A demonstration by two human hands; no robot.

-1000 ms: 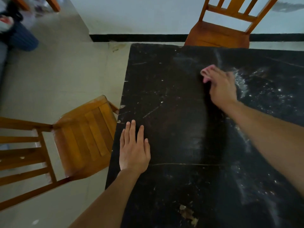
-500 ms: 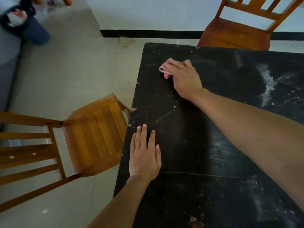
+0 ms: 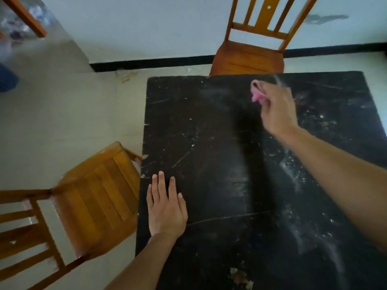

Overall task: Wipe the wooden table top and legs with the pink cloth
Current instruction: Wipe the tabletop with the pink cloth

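R grip [image 3: 276, 109] pinches bunched pink cloth [image 3: 256, 93] to scrub far part of dusty black wooden bench [image 3: 209, 143]; L grip [image 3: 167, 208] flat, fingers straight, prob. steadying it.

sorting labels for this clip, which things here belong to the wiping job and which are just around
Job: pink cloth, held by the right hand; table top; left hand flat on it.
Lying about: left chair; far chair.
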